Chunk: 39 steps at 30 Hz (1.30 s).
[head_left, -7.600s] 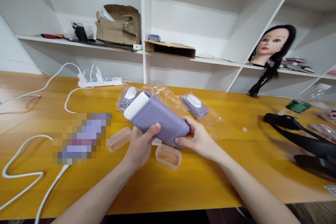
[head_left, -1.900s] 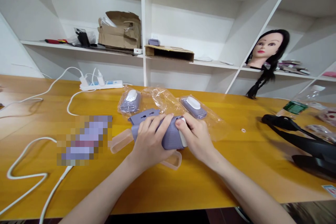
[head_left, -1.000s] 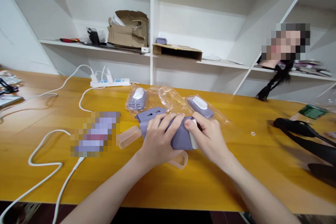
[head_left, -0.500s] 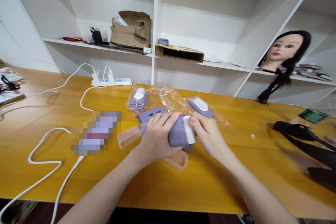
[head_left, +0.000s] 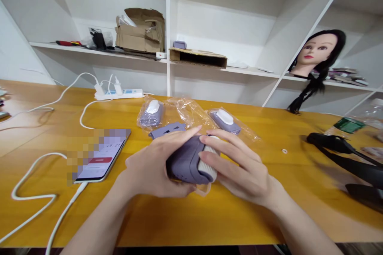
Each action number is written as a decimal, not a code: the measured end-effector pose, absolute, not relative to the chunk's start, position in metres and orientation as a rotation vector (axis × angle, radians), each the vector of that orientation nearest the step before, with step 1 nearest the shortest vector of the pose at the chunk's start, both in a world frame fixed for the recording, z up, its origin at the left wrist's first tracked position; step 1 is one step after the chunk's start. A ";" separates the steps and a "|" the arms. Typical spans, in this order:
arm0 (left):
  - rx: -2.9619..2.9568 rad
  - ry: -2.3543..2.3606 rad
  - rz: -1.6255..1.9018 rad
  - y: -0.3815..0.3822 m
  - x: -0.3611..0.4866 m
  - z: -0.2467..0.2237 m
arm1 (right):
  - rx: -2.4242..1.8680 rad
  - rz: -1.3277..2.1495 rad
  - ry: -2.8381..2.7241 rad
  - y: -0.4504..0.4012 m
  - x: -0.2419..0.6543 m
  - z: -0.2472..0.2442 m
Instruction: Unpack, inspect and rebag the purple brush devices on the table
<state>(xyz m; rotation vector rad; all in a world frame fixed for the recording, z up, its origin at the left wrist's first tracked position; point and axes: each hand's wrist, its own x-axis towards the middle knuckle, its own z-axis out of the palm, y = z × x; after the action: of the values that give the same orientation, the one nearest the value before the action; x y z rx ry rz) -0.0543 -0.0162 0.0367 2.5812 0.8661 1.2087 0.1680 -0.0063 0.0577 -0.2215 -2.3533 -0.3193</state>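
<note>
From where I stand, the only thing I can read is on the screen of a smartphone point(head_left: 101, 155), partly pixelated: small digits near its top that look like 6:21, above a red bar whose wording is too small to make out. The green label on a plastic bottle point(head_left: 347, 125) and the blue panel on a white power strip point(head_left: 118, 94) stay illegible.

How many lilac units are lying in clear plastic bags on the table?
2. One bagged unit lies at the back of the table, behind the left hand; the other bagged unit lies behind the right hand. More could be hidden beneath them.
</note>
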 end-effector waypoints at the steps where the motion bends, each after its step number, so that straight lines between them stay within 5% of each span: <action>1: 2.644 0.835 1.289 -0.018 -0.052 0.037 | -0.236 -0.303 -2.324 -0.007 0.167 0.058; 6: 2.691 1.146 1.729 -0.022 -0.043 0.034 | -0.546 -0.150 -2.070 -0.016 0.160 0.062; 18: 2.062 1.055 0.965 -0.040 -0.034 0.047 | -0.958 0.304 -2.207 -0.026 0.164 0.072; 28: 2.025 1.120 0.791 -0.032 -0.032 0.040 | -1.063 0.756 -2.196 -0.028 0.150 0.057; 39: 1.978 1.093 0.864 -0.038 -0.027 0.028 | -1.052 0.709 -2.318 -0.026 0.156 0.061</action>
<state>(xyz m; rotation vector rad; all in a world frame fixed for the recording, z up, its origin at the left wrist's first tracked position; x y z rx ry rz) -0.0271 -0.0384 0.0276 1.9778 1.0929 0.8638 0.1560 -0.0264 0.0608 -1.0522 -2.3179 0.7089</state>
